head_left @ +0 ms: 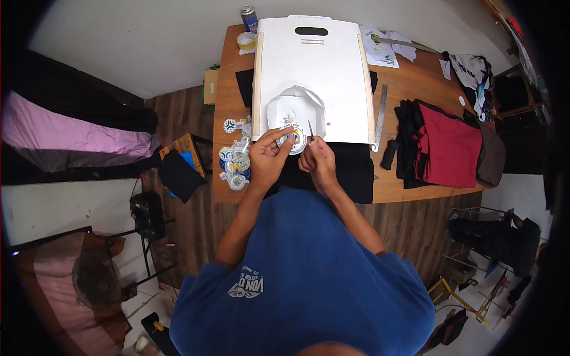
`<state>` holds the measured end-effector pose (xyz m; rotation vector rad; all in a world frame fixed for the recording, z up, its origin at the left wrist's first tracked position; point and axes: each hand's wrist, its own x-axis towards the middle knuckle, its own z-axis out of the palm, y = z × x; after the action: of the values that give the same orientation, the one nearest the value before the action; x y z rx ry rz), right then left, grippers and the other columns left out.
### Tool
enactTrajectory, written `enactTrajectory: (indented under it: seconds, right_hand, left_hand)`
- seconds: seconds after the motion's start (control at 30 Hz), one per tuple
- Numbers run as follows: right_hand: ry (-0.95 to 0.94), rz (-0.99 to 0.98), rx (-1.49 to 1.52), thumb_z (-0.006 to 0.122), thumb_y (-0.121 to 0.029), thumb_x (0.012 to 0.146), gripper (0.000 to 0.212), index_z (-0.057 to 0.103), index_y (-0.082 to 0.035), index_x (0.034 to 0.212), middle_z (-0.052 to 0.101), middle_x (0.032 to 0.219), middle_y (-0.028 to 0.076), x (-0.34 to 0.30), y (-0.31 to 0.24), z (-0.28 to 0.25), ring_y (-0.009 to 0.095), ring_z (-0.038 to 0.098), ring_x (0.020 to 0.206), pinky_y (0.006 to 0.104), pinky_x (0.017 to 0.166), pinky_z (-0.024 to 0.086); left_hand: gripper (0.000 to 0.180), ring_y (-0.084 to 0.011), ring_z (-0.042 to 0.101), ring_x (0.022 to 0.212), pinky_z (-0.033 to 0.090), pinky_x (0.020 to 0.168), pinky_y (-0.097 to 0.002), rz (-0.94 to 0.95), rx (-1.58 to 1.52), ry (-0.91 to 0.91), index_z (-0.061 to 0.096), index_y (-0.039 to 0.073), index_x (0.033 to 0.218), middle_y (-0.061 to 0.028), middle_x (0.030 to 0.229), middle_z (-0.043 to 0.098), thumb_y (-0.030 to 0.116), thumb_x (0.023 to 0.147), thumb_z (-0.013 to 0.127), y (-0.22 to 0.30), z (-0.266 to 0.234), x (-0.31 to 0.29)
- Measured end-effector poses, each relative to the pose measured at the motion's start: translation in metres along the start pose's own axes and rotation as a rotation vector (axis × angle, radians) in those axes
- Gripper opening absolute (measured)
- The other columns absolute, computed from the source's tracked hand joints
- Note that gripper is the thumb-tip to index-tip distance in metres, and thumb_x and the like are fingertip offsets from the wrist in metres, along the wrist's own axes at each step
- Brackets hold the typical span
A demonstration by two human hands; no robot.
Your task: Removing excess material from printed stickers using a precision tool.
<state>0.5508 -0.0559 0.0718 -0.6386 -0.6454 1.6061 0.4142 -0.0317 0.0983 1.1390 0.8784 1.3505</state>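
A round white patch with a coloured centre (pixel 298 140), pinched in the left hand (pixel 266 160) near the crumpled white paper (pixel 278 111), could get nicked if the slim dark pointed tool (pixel 310 128) grasped by the right hand (pixel 321 162) slips; its printed face points upward, the disc having no long axis.

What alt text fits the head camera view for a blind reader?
A person's left hand holds a round badge and the right hand a thin pointed tool, near a white board on a wooden table. More badges lie left, clothes right.
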Motion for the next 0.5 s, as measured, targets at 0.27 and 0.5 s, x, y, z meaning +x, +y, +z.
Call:
enactTrajectory:
  seconds: [0.27, 0.5]
  right_hand:
    - [-0.053, 0.088, 0.007, 0.031, -0.034, 0.105, 0.035, 0.045, -0.006, 0.09, 0.029, 0.055, -0.002, 0.0005, 0.0043, -0.0026, 0.007, 0.026, 0.044, 0.0234, 0.044, 0.027]
    - [-0.05, 0.091, -0.003, 0.031, -0.035, 0.105, 0.035, 0.045, -0.006, 0.089, 0.03, 0.056, -0.002, 0.0032, 0.0054, -0.0026, 0.007, 0.026, 0.044, 0.0234, 0.044, 0.027]
  left_hand:
    - [0.027, -0.0121, 0.06, 0.094, 0.049, 0.081, -0.0207, 0.012, 0.019, 0.001, 0.062, -0.009, 0.114, -0.0126, 0.109, 0.061, -0.006, 0.087, 0.063, -0.0028, -0.0014, 0.0041]
    - [0.026, -0.0121, 0.061, 0.093, 0.05, 0.079, -0.0199, 0.01, 0.056, 0.005, 0.062, -0.009, 0.113, -0.0129, 0.109, 0.061, -0.007, 0.087, 0.062, -0.0014, -0.0033, 0.0061]
